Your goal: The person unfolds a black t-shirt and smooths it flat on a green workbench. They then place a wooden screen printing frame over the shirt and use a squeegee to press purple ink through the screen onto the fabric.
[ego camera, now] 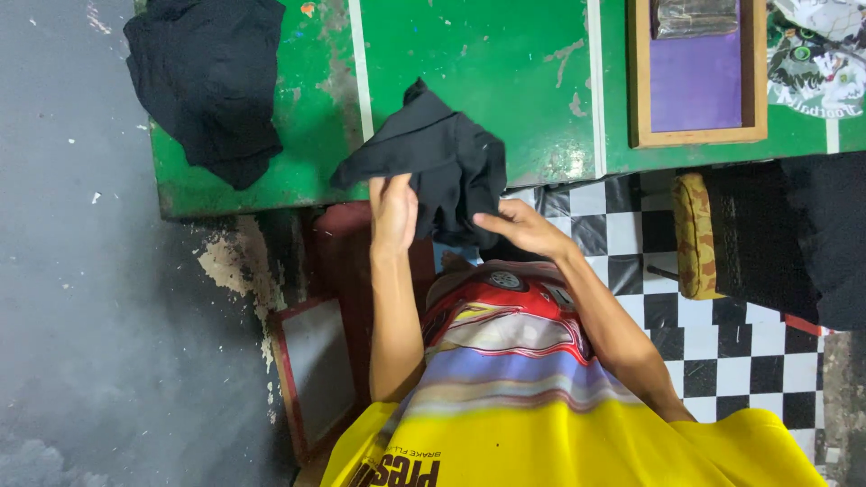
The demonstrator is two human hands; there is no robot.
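- A person's left hand point(394, 212) and right hand point(523, 227) both hold a crumpled black garment point(433, 162) at the near edge of a green counter point(487, 63).
- The fingers of the left hand are closed on the garment's lower left part; the palm faces the cloth.
- The fingers of the right hand curl under the garment's lower right edge, only partly shut, gripping the cloth from below.
- The garment lies partly on the counter and partly hangs over its edge, between the two hands.
- A second pile of black cloth point(212, 77) sits on the counter's left end, well apart from the hands.
- A shallow wooden tray point(639, 90) rests on the counter's right part; inside it is a purple lining with a dark folded item point(695, 16) at its far end.
- Below the counter lies a black-and-white checkered floor point(722, 361), with a stool with a camouflage-patterned seat point(695, 236) on it.
- The person wears a yellow shirt point(559, 442).
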